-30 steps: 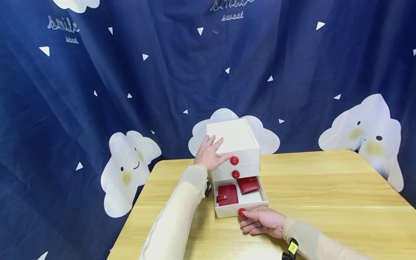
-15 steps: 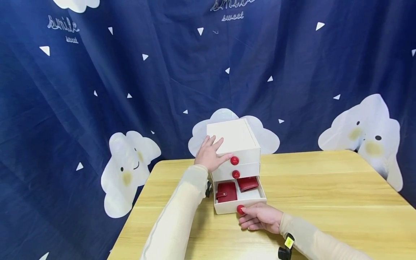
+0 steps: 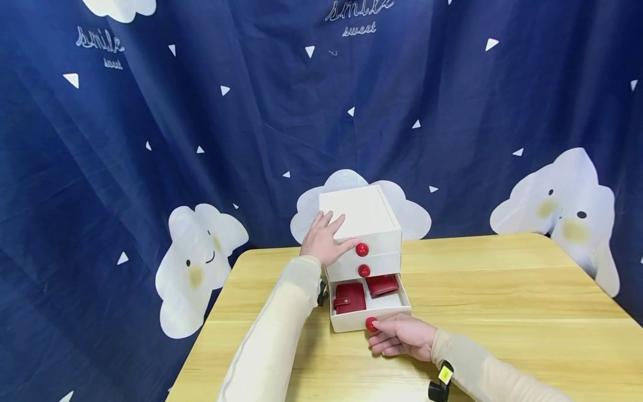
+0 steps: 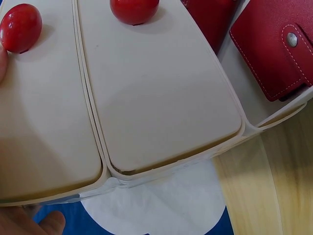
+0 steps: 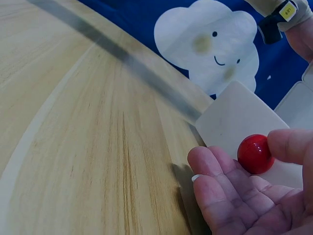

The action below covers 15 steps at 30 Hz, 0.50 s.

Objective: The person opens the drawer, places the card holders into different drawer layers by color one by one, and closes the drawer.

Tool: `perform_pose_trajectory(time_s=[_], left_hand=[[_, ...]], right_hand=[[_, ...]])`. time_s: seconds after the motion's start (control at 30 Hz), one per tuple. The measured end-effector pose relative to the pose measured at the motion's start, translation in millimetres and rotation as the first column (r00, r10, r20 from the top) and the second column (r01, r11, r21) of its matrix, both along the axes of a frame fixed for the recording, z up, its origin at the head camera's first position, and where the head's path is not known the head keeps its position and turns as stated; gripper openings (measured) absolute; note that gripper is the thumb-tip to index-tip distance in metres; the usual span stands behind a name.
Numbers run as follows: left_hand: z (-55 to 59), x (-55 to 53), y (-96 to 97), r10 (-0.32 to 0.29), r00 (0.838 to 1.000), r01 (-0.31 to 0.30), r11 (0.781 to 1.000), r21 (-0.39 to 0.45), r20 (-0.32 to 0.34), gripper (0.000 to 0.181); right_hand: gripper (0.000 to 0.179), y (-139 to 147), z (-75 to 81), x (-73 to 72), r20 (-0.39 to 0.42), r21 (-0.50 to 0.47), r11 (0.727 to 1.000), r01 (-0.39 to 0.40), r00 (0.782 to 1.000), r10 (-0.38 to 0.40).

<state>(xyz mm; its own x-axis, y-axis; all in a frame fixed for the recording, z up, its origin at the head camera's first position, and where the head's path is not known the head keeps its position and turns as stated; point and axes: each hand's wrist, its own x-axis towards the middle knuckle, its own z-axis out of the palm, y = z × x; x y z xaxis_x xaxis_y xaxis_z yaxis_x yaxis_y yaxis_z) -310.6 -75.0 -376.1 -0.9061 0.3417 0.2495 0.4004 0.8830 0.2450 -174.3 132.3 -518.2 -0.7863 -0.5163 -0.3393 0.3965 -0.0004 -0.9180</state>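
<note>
A white chest of three drawers (image 3: 359, 212) with red knobs stands on the table. Its bottom drawer (image 3: 346, 322) is pulled out and holds two dark red wallets, one with a snap strap (image 3: 350, 297) at the left and one (image 3: 382, 285) farther back, partly under the drawer above. My left hand (image 3: 323, 240) rests against the chest's upper left edge, fingers spread over the top, thumb along the front beside the top knob (image 3: 361, 249). At the bottom drawer's front, my right hand (image 3: 404, 336) pinches the round red knob (image 5: 255, 153), thumb against it and other fingers loosely bent below.
The middle drawer (image 4: 161, 88) and top drawer (image 4: 44, 107) are closed. Pale wood tabletop (image 3: 502, 312) stretches out on both sides of the chest. Behind it hangs a dark blue curtain (image 3: 271, 111) with white clouds and triangles.
The bottom drawer has slid slightly inward, with my right hand following on its knob. Over the last half second the drawer barely moves. My left hand stays on the chest.
</note>
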Motion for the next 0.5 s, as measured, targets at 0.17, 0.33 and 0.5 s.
perform_pose_trajectory(time_s=[0.17,0.33,0.5], left_hand=[[0.7,-0.2,0.1,-0.003,1.0,0.003,1.0,0.005,-0.005,0.086],[0.3,0.3,0.3,0.0,1.0,0.0,1.0,0.012,-0.001,0.085],[0.1,1.3,1.0,0.002,1.0,-0.002,1.0,0.013,0.004,0.086]], right_hand=[[0.05,0.7,-0.5,-0.6,-0.007,0.023,1.0,0.014,1.0,-0.014],[0.051,1.2,0.1,0.1,-0.008,0.023,0.999,0.041,0.999,-0.041],[0.051,0.7,1.9,-4.0,-0.008,-0.009,0.995,0.1,0.995,-0.1]])
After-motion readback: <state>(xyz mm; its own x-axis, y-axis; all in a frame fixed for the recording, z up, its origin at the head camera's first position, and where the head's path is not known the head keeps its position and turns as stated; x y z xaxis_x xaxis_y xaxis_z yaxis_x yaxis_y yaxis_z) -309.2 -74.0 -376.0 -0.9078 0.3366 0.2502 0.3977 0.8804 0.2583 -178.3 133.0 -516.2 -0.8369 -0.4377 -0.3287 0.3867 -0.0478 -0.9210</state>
